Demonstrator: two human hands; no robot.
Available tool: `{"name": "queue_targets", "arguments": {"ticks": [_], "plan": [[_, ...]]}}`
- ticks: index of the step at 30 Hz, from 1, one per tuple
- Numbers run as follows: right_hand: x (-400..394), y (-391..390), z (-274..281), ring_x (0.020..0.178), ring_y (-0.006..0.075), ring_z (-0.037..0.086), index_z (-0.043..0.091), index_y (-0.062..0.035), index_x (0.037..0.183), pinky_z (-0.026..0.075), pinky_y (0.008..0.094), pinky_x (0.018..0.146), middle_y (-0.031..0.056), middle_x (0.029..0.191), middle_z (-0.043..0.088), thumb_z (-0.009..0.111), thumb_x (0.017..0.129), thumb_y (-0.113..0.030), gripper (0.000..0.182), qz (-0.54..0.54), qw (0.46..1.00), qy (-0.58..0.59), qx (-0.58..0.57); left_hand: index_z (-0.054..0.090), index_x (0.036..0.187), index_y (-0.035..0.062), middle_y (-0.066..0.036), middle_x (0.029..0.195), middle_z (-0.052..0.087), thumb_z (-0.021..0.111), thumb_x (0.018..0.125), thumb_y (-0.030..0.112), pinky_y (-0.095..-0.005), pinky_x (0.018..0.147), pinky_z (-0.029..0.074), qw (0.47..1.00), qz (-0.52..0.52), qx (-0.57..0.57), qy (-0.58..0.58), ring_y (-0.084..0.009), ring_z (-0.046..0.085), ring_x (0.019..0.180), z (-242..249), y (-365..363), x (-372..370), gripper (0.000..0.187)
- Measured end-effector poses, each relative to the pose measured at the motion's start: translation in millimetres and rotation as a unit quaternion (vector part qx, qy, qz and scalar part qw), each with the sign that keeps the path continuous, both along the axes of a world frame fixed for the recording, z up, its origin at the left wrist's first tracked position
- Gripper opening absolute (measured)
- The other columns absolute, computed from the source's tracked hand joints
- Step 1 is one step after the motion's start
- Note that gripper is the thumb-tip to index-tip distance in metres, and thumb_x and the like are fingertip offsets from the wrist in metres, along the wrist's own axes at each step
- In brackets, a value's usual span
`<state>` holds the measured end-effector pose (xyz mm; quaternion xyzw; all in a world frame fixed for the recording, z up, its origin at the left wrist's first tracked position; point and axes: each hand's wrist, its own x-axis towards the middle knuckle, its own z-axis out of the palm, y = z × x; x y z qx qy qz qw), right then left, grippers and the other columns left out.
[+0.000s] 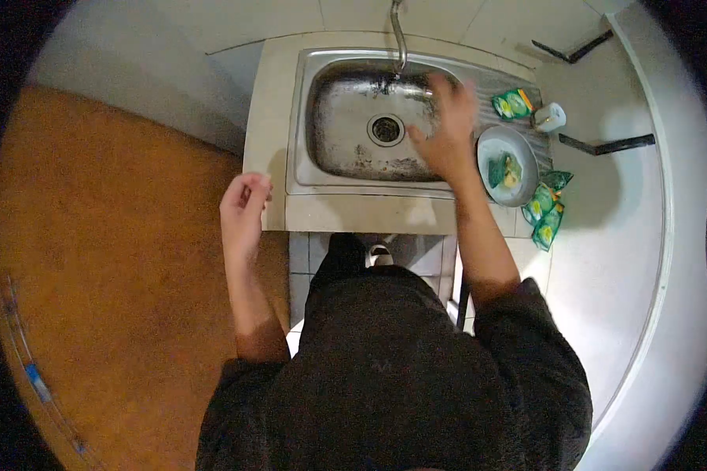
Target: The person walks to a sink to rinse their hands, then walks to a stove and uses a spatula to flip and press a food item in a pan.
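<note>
My right hand is over the right side of the steel sink, fingers spread and somewhat blurred, with nothing visible in it. Beside it on the drainboard stands a light bowl holding a green and yellow item, perhaps a sponge or a packet. My left hand hovers at the counter's left front corner, fingers curled in with thumb and fingertips close together. Whether anything small is between them cannot be made out. Above the basin hangs a metal faucet; the drain is in the basin floor.
Green packets and a white cup-like container stand on the drainboard. More green packets lie at the counter's right end. Black brackets jut from the right wall. A brown surface fills the left.
</note>
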<state>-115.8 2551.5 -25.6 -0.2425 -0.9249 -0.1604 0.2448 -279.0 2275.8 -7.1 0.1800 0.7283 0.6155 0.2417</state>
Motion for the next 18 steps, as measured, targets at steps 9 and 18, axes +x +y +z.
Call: {"name": "queue_targets", "arguments": {"ticks": [9, 18], "plan": [[18, -14, -11, 0.124, 0.0284, 0.044, 0.045, -0.0119, 0.134, 0.035, 0.0503, 0.1, 0.0105, 0.129, 0.05, 0.053, 0.092, -0.032, 0.047, 0.039, 0.994, -0.083, -0.061, 0.061, 0.09, 0.006, 0.003, 0.077, 0.057, 0.061, 0.089, 0.015, -0.0211, 0.065, 0.039, 0.996, 0.082, 0.034, 0.015, -0.0063, 0.051, 0.071, 9, -89, 89, 0.009], [2, 12, -111, 0.132, 0.0319, 0.038, 0.04, -0.0105, 0.137, 0.026, 0.0493, 0.109, 0.0179, 0.141, 0.042, 0.048, 0.092, -0.043, 0.056, 0.117, 0.938, -0.097, -0.312, 0.06, 0.087, 0.0051, 0.003, 0.079, 0.056, 0.064, 0.088, 0.015, -0.0203, 0.067, 0.039, 0.985, 0.147, 0.054, 0.076, -0.0055, 0.049, 0.073, 36, -180, 117, 0.011]]}}
